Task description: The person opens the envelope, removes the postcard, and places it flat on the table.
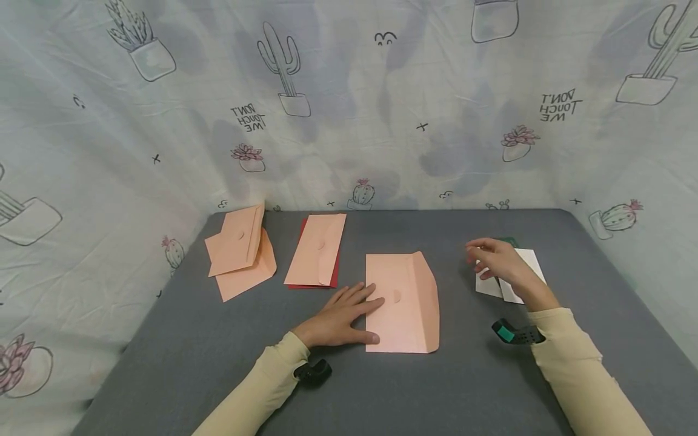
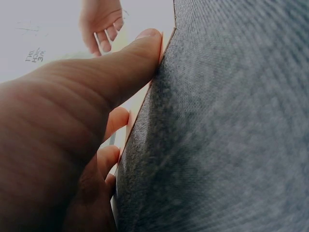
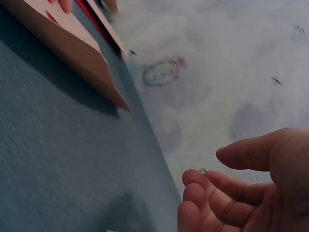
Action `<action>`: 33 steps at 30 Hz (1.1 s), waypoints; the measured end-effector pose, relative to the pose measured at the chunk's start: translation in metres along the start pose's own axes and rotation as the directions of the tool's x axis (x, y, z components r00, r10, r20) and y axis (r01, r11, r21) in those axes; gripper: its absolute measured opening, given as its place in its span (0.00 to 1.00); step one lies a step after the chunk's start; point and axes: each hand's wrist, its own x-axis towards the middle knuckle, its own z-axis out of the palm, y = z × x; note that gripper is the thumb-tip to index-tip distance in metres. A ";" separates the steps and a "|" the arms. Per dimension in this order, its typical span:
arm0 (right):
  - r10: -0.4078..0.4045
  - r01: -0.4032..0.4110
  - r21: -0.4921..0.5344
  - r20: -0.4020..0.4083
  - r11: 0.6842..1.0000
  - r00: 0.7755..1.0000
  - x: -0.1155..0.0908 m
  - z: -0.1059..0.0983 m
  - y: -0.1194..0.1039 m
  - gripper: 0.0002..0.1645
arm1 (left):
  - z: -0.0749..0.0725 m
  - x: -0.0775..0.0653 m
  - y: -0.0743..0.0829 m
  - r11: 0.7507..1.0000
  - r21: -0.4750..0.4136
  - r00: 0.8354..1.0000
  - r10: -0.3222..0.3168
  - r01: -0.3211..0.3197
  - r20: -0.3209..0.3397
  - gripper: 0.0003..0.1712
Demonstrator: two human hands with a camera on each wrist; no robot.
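A pink envelope (image 1: 400, 315) lies on the table with its flap raised along the right side. My left hand (image 1: 343, 318) rests on the envelope's left edge, fingers spread and straight; in the left wrist view the thumb (image 2: 140, 50) touches that edge. Over at the right, my right hand (image 1: 498, 263) is above white cards (image 1: 529, 266), its fingers loosely bent with nothing between them. A bit of something dark green (image 1: 509, 241) shows behind that hand. In the right wrist view, the right hand's fingers (image 3: 195, 193) hang apart from the thumb.
Two overlapping pink envelopes (image 1: 240, 242) lie at the back left of the grey table (image 1: 425, 393). Beside them another pink envelope (image 1: 316, 248) lies over something red (image 1: 334, 275). A printed cloth (image 1: 338, 157) hangs behind the table's far edge.
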 end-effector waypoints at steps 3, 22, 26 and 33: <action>-0.021 0.021 0.006 0.019 1.000 1.000 -0.002 0.010 -0.006 0.34 | 0.000 0.000 0.000 1.000 0.004 1.000 0.001 -0.001 -0.001 0.47; -0.022 0.009 0.093 0.145 0.996 0.989 0.001 0.040 -0.017 0.35 | 0.000 0.000 0.000 1.000 -0.008 1.000 -0.002 0.002 0.001 0.47; -0.026 0.006 0.110 0.174 0.994 0.984 0.001 0.046 -0.018 0.35 | 0.000 0.000 -0.001 1.000 -0.010 1.000 -0.005 0.005 0.003 0.47; -0.007 -0.020 0.129 0.204 0.991 0.979 0.001 0.055 -0.015 0.34 | -0.002 0.000 0.001 1.000 -0.025 1.000 -0.013 0.014 0.011 0.48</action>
